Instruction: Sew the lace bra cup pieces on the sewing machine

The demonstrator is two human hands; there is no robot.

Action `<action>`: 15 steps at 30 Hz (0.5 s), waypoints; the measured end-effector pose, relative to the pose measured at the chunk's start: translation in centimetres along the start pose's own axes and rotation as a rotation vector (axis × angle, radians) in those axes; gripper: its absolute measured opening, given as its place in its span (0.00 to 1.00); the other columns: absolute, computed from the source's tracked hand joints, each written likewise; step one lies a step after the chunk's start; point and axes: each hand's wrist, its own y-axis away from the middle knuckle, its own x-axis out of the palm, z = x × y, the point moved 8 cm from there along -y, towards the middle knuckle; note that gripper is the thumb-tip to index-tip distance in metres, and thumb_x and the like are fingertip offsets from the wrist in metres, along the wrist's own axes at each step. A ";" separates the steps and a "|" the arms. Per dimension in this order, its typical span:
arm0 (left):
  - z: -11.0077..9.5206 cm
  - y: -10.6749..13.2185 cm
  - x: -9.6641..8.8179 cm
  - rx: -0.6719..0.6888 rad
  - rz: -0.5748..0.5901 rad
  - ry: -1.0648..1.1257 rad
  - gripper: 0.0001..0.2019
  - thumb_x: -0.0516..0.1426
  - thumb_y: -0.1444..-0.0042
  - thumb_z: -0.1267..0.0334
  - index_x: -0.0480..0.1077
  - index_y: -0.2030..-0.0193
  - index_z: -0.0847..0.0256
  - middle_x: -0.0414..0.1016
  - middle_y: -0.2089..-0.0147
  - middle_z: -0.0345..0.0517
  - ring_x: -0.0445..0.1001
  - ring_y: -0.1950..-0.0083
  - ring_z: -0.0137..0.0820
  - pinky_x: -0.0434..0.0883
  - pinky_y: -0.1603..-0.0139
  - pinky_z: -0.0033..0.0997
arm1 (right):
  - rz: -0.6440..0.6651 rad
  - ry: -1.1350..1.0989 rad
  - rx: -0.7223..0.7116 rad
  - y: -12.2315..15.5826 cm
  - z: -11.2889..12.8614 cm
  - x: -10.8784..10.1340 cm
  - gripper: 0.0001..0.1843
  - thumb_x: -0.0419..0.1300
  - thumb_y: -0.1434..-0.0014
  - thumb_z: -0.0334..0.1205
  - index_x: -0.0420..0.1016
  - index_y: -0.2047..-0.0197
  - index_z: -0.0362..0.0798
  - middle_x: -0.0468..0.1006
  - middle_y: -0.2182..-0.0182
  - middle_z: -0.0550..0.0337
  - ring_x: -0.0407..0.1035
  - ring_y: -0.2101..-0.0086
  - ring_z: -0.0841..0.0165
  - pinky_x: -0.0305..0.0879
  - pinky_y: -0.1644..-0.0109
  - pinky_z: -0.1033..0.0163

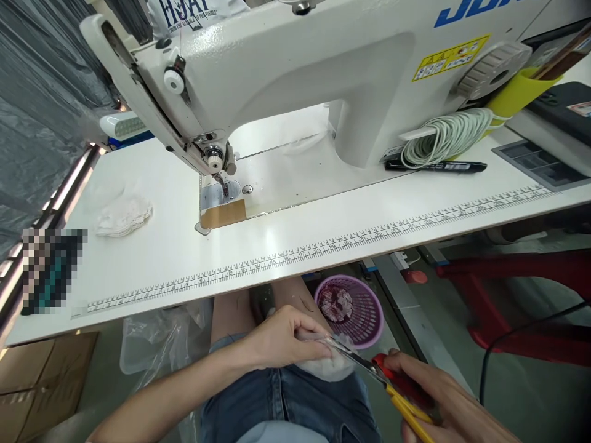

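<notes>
Over my lap, my left hand (290, 338) pinches a piece of thin white fabric (330, 366), which hangs below the fingers. My right hand (436, 394) grips scissors (401, 394) with one red and one yellow handle. Their metal blades point left and lie along the fabric's upper edge, close to my left fingertips. Whether the blades are fully closed is hard to make out. Part of the yellow handle is hidden behind my right fingers.
A white sewing machine (295, 67) stands on the table, whose front edge carries a printed ruler (318, 249). White fabric pieces (124, 215) lie at the left. Below are a purple basket (376, 323) with scraps and a red stool (517, 277). A coil of cord (447, 138) and a black marker (462, 167) lie right.
</notes>
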 end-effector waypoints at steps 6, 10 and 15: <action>-0.1 -0.1 -0.1 -0.037 -0.010 -0.006 0.18 0.62 0.53 0.55 0.78 0.61 0.68 0.78 0.68 0.48 0.69 0.72 0.26 0.61 0.74 0.21 | 0.191 -0.167 0.012 -0.4 -0.1 1.2 0.11 0.59 0.51 0.36 0.70 0.62 0.53 0.72 0.77 0.66 0.69 0.77 0.71 0.63 0.74 0.73; -0.3 0.0 -0.1 -0.032 -0.014 0.061 0.17 0.63 0.54 0.57 0.78 0.61 0.68 0.79 0.63 0.51 0.74 0.64 0.33 0.68 0.65 0.24 | 0.165 -0.096 0.022 -0.9 -0.1 1.0 0.09 0.62 0.54 0.36 0.70 0.66 0.52 0.71 0.77 0.67 0.66 0.79 0.72 0.60 0.76 0.73; 0.1 0.0 0.0 -0.059 0.005 0.063 0.20 0.63 0.54 0.53 0.78 0.60 0.67 0.79 0.64 0.50 0.75 0.64 0.33 0.69 0.64 0.25 | 0.186 -0.008 0.024 -1.0 0.1 0.9 0.08 0.62 0.55 0.33 0.68 0.71 0.51 0.69 0.79 0.69 0.64 0.80 0.73 0.59 0.76 0.73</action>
